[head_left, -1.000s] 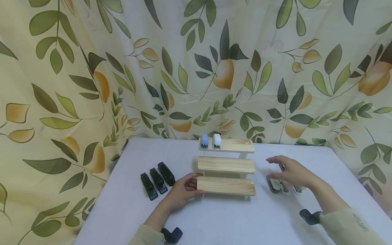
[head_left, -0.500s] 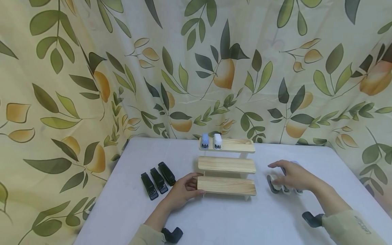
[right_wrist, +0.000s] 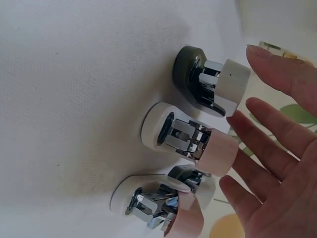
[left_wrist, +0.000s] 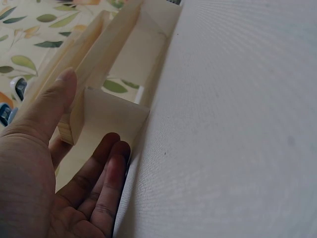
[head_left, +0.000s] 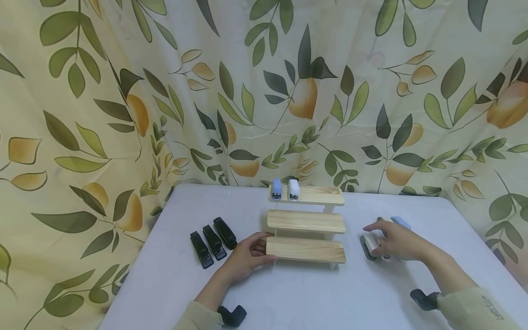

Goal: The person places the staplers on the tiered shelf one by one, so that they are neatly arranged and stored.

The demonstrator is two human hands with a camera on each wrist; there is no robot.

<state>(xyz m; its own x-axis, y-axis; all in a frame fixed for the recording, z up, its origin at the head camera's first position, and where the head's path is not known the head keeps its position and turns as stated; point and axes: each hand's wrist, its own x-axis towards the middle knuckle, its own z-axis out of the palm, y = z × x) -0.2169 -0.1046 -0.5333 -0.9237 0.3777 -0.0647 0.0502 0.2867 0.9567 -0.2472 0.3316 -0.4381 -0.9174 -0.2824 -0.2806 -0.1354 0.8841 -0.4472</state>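
Across white cloth (head_left: 313, 293), the left hand (head_left: 245, 259) grips a wooden stand (head_left: 307, 250); the right hand (head_left: 398, 238), fingers parted, partly hides staplers (head_left: 369, 245).

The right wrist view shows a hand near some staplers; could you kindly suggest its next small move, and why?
The right hand should probably curl around the white-topped stapler nearest its thumb, since its fingers look extended beside it, and the top shelf shows bare wood where it could go.

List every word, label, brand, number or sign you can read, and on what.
None can be read for certain.
Right sleeve: dark lettering, too small and blurred to read.
Staplers by the right hand: no legible text.
Black staplers: no legible text.
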